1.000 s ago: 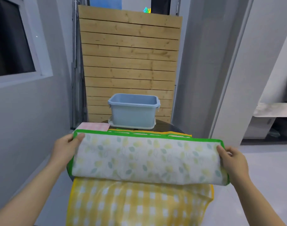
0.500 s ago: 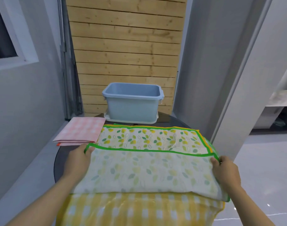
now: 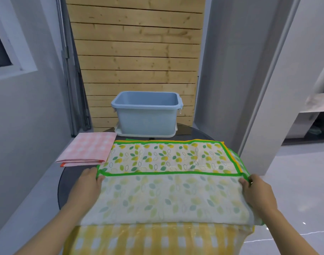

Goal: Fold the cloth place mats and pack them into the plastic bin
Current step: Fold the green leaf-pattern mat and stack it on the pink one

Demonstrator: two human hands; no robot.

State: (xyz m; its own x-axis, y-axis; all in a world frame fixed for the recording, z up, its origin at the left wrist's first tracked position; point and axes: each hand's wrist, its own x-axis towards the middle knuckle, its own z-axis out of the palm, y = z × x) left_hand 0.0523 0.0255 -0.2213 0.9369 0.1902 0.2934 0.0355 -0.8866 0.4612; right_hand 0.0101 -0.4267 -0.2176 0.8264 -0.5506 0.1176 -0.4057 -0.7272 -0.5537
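Wooden slat wall (image 3: 137,52): standing at the back, right behind everything.
Round dark table (image 3: 65,183): carrying the whole stack, bin at its far edge.
Yellow checked mat (image 3: 153,240): lying lowest in the pile, draping over the near edge of the table.
Leaf-print mat (image 3: 164,196): lying on top of the yellow checked mat, near half folded up over itself, pale underside facing up, green-trimmed edge running across the middle from hand to hand.
Plastic bin (image 3: 147,116): sitting upright on a white lid or tray at the far side of the table, pale blue, nothing visible inside, just beyond the mats.
Pink checked mat (image 3: 89,150): lying folded to the left of the leaf print, near the bin, an orange edge peeking out underneath.
Left hand (image 3: 88,184): pinching the left end of the folded green edge, thumb on top.
Right hand (image 3: 256,190): gripping the right end of that same edge, fingers curled round the fabric.
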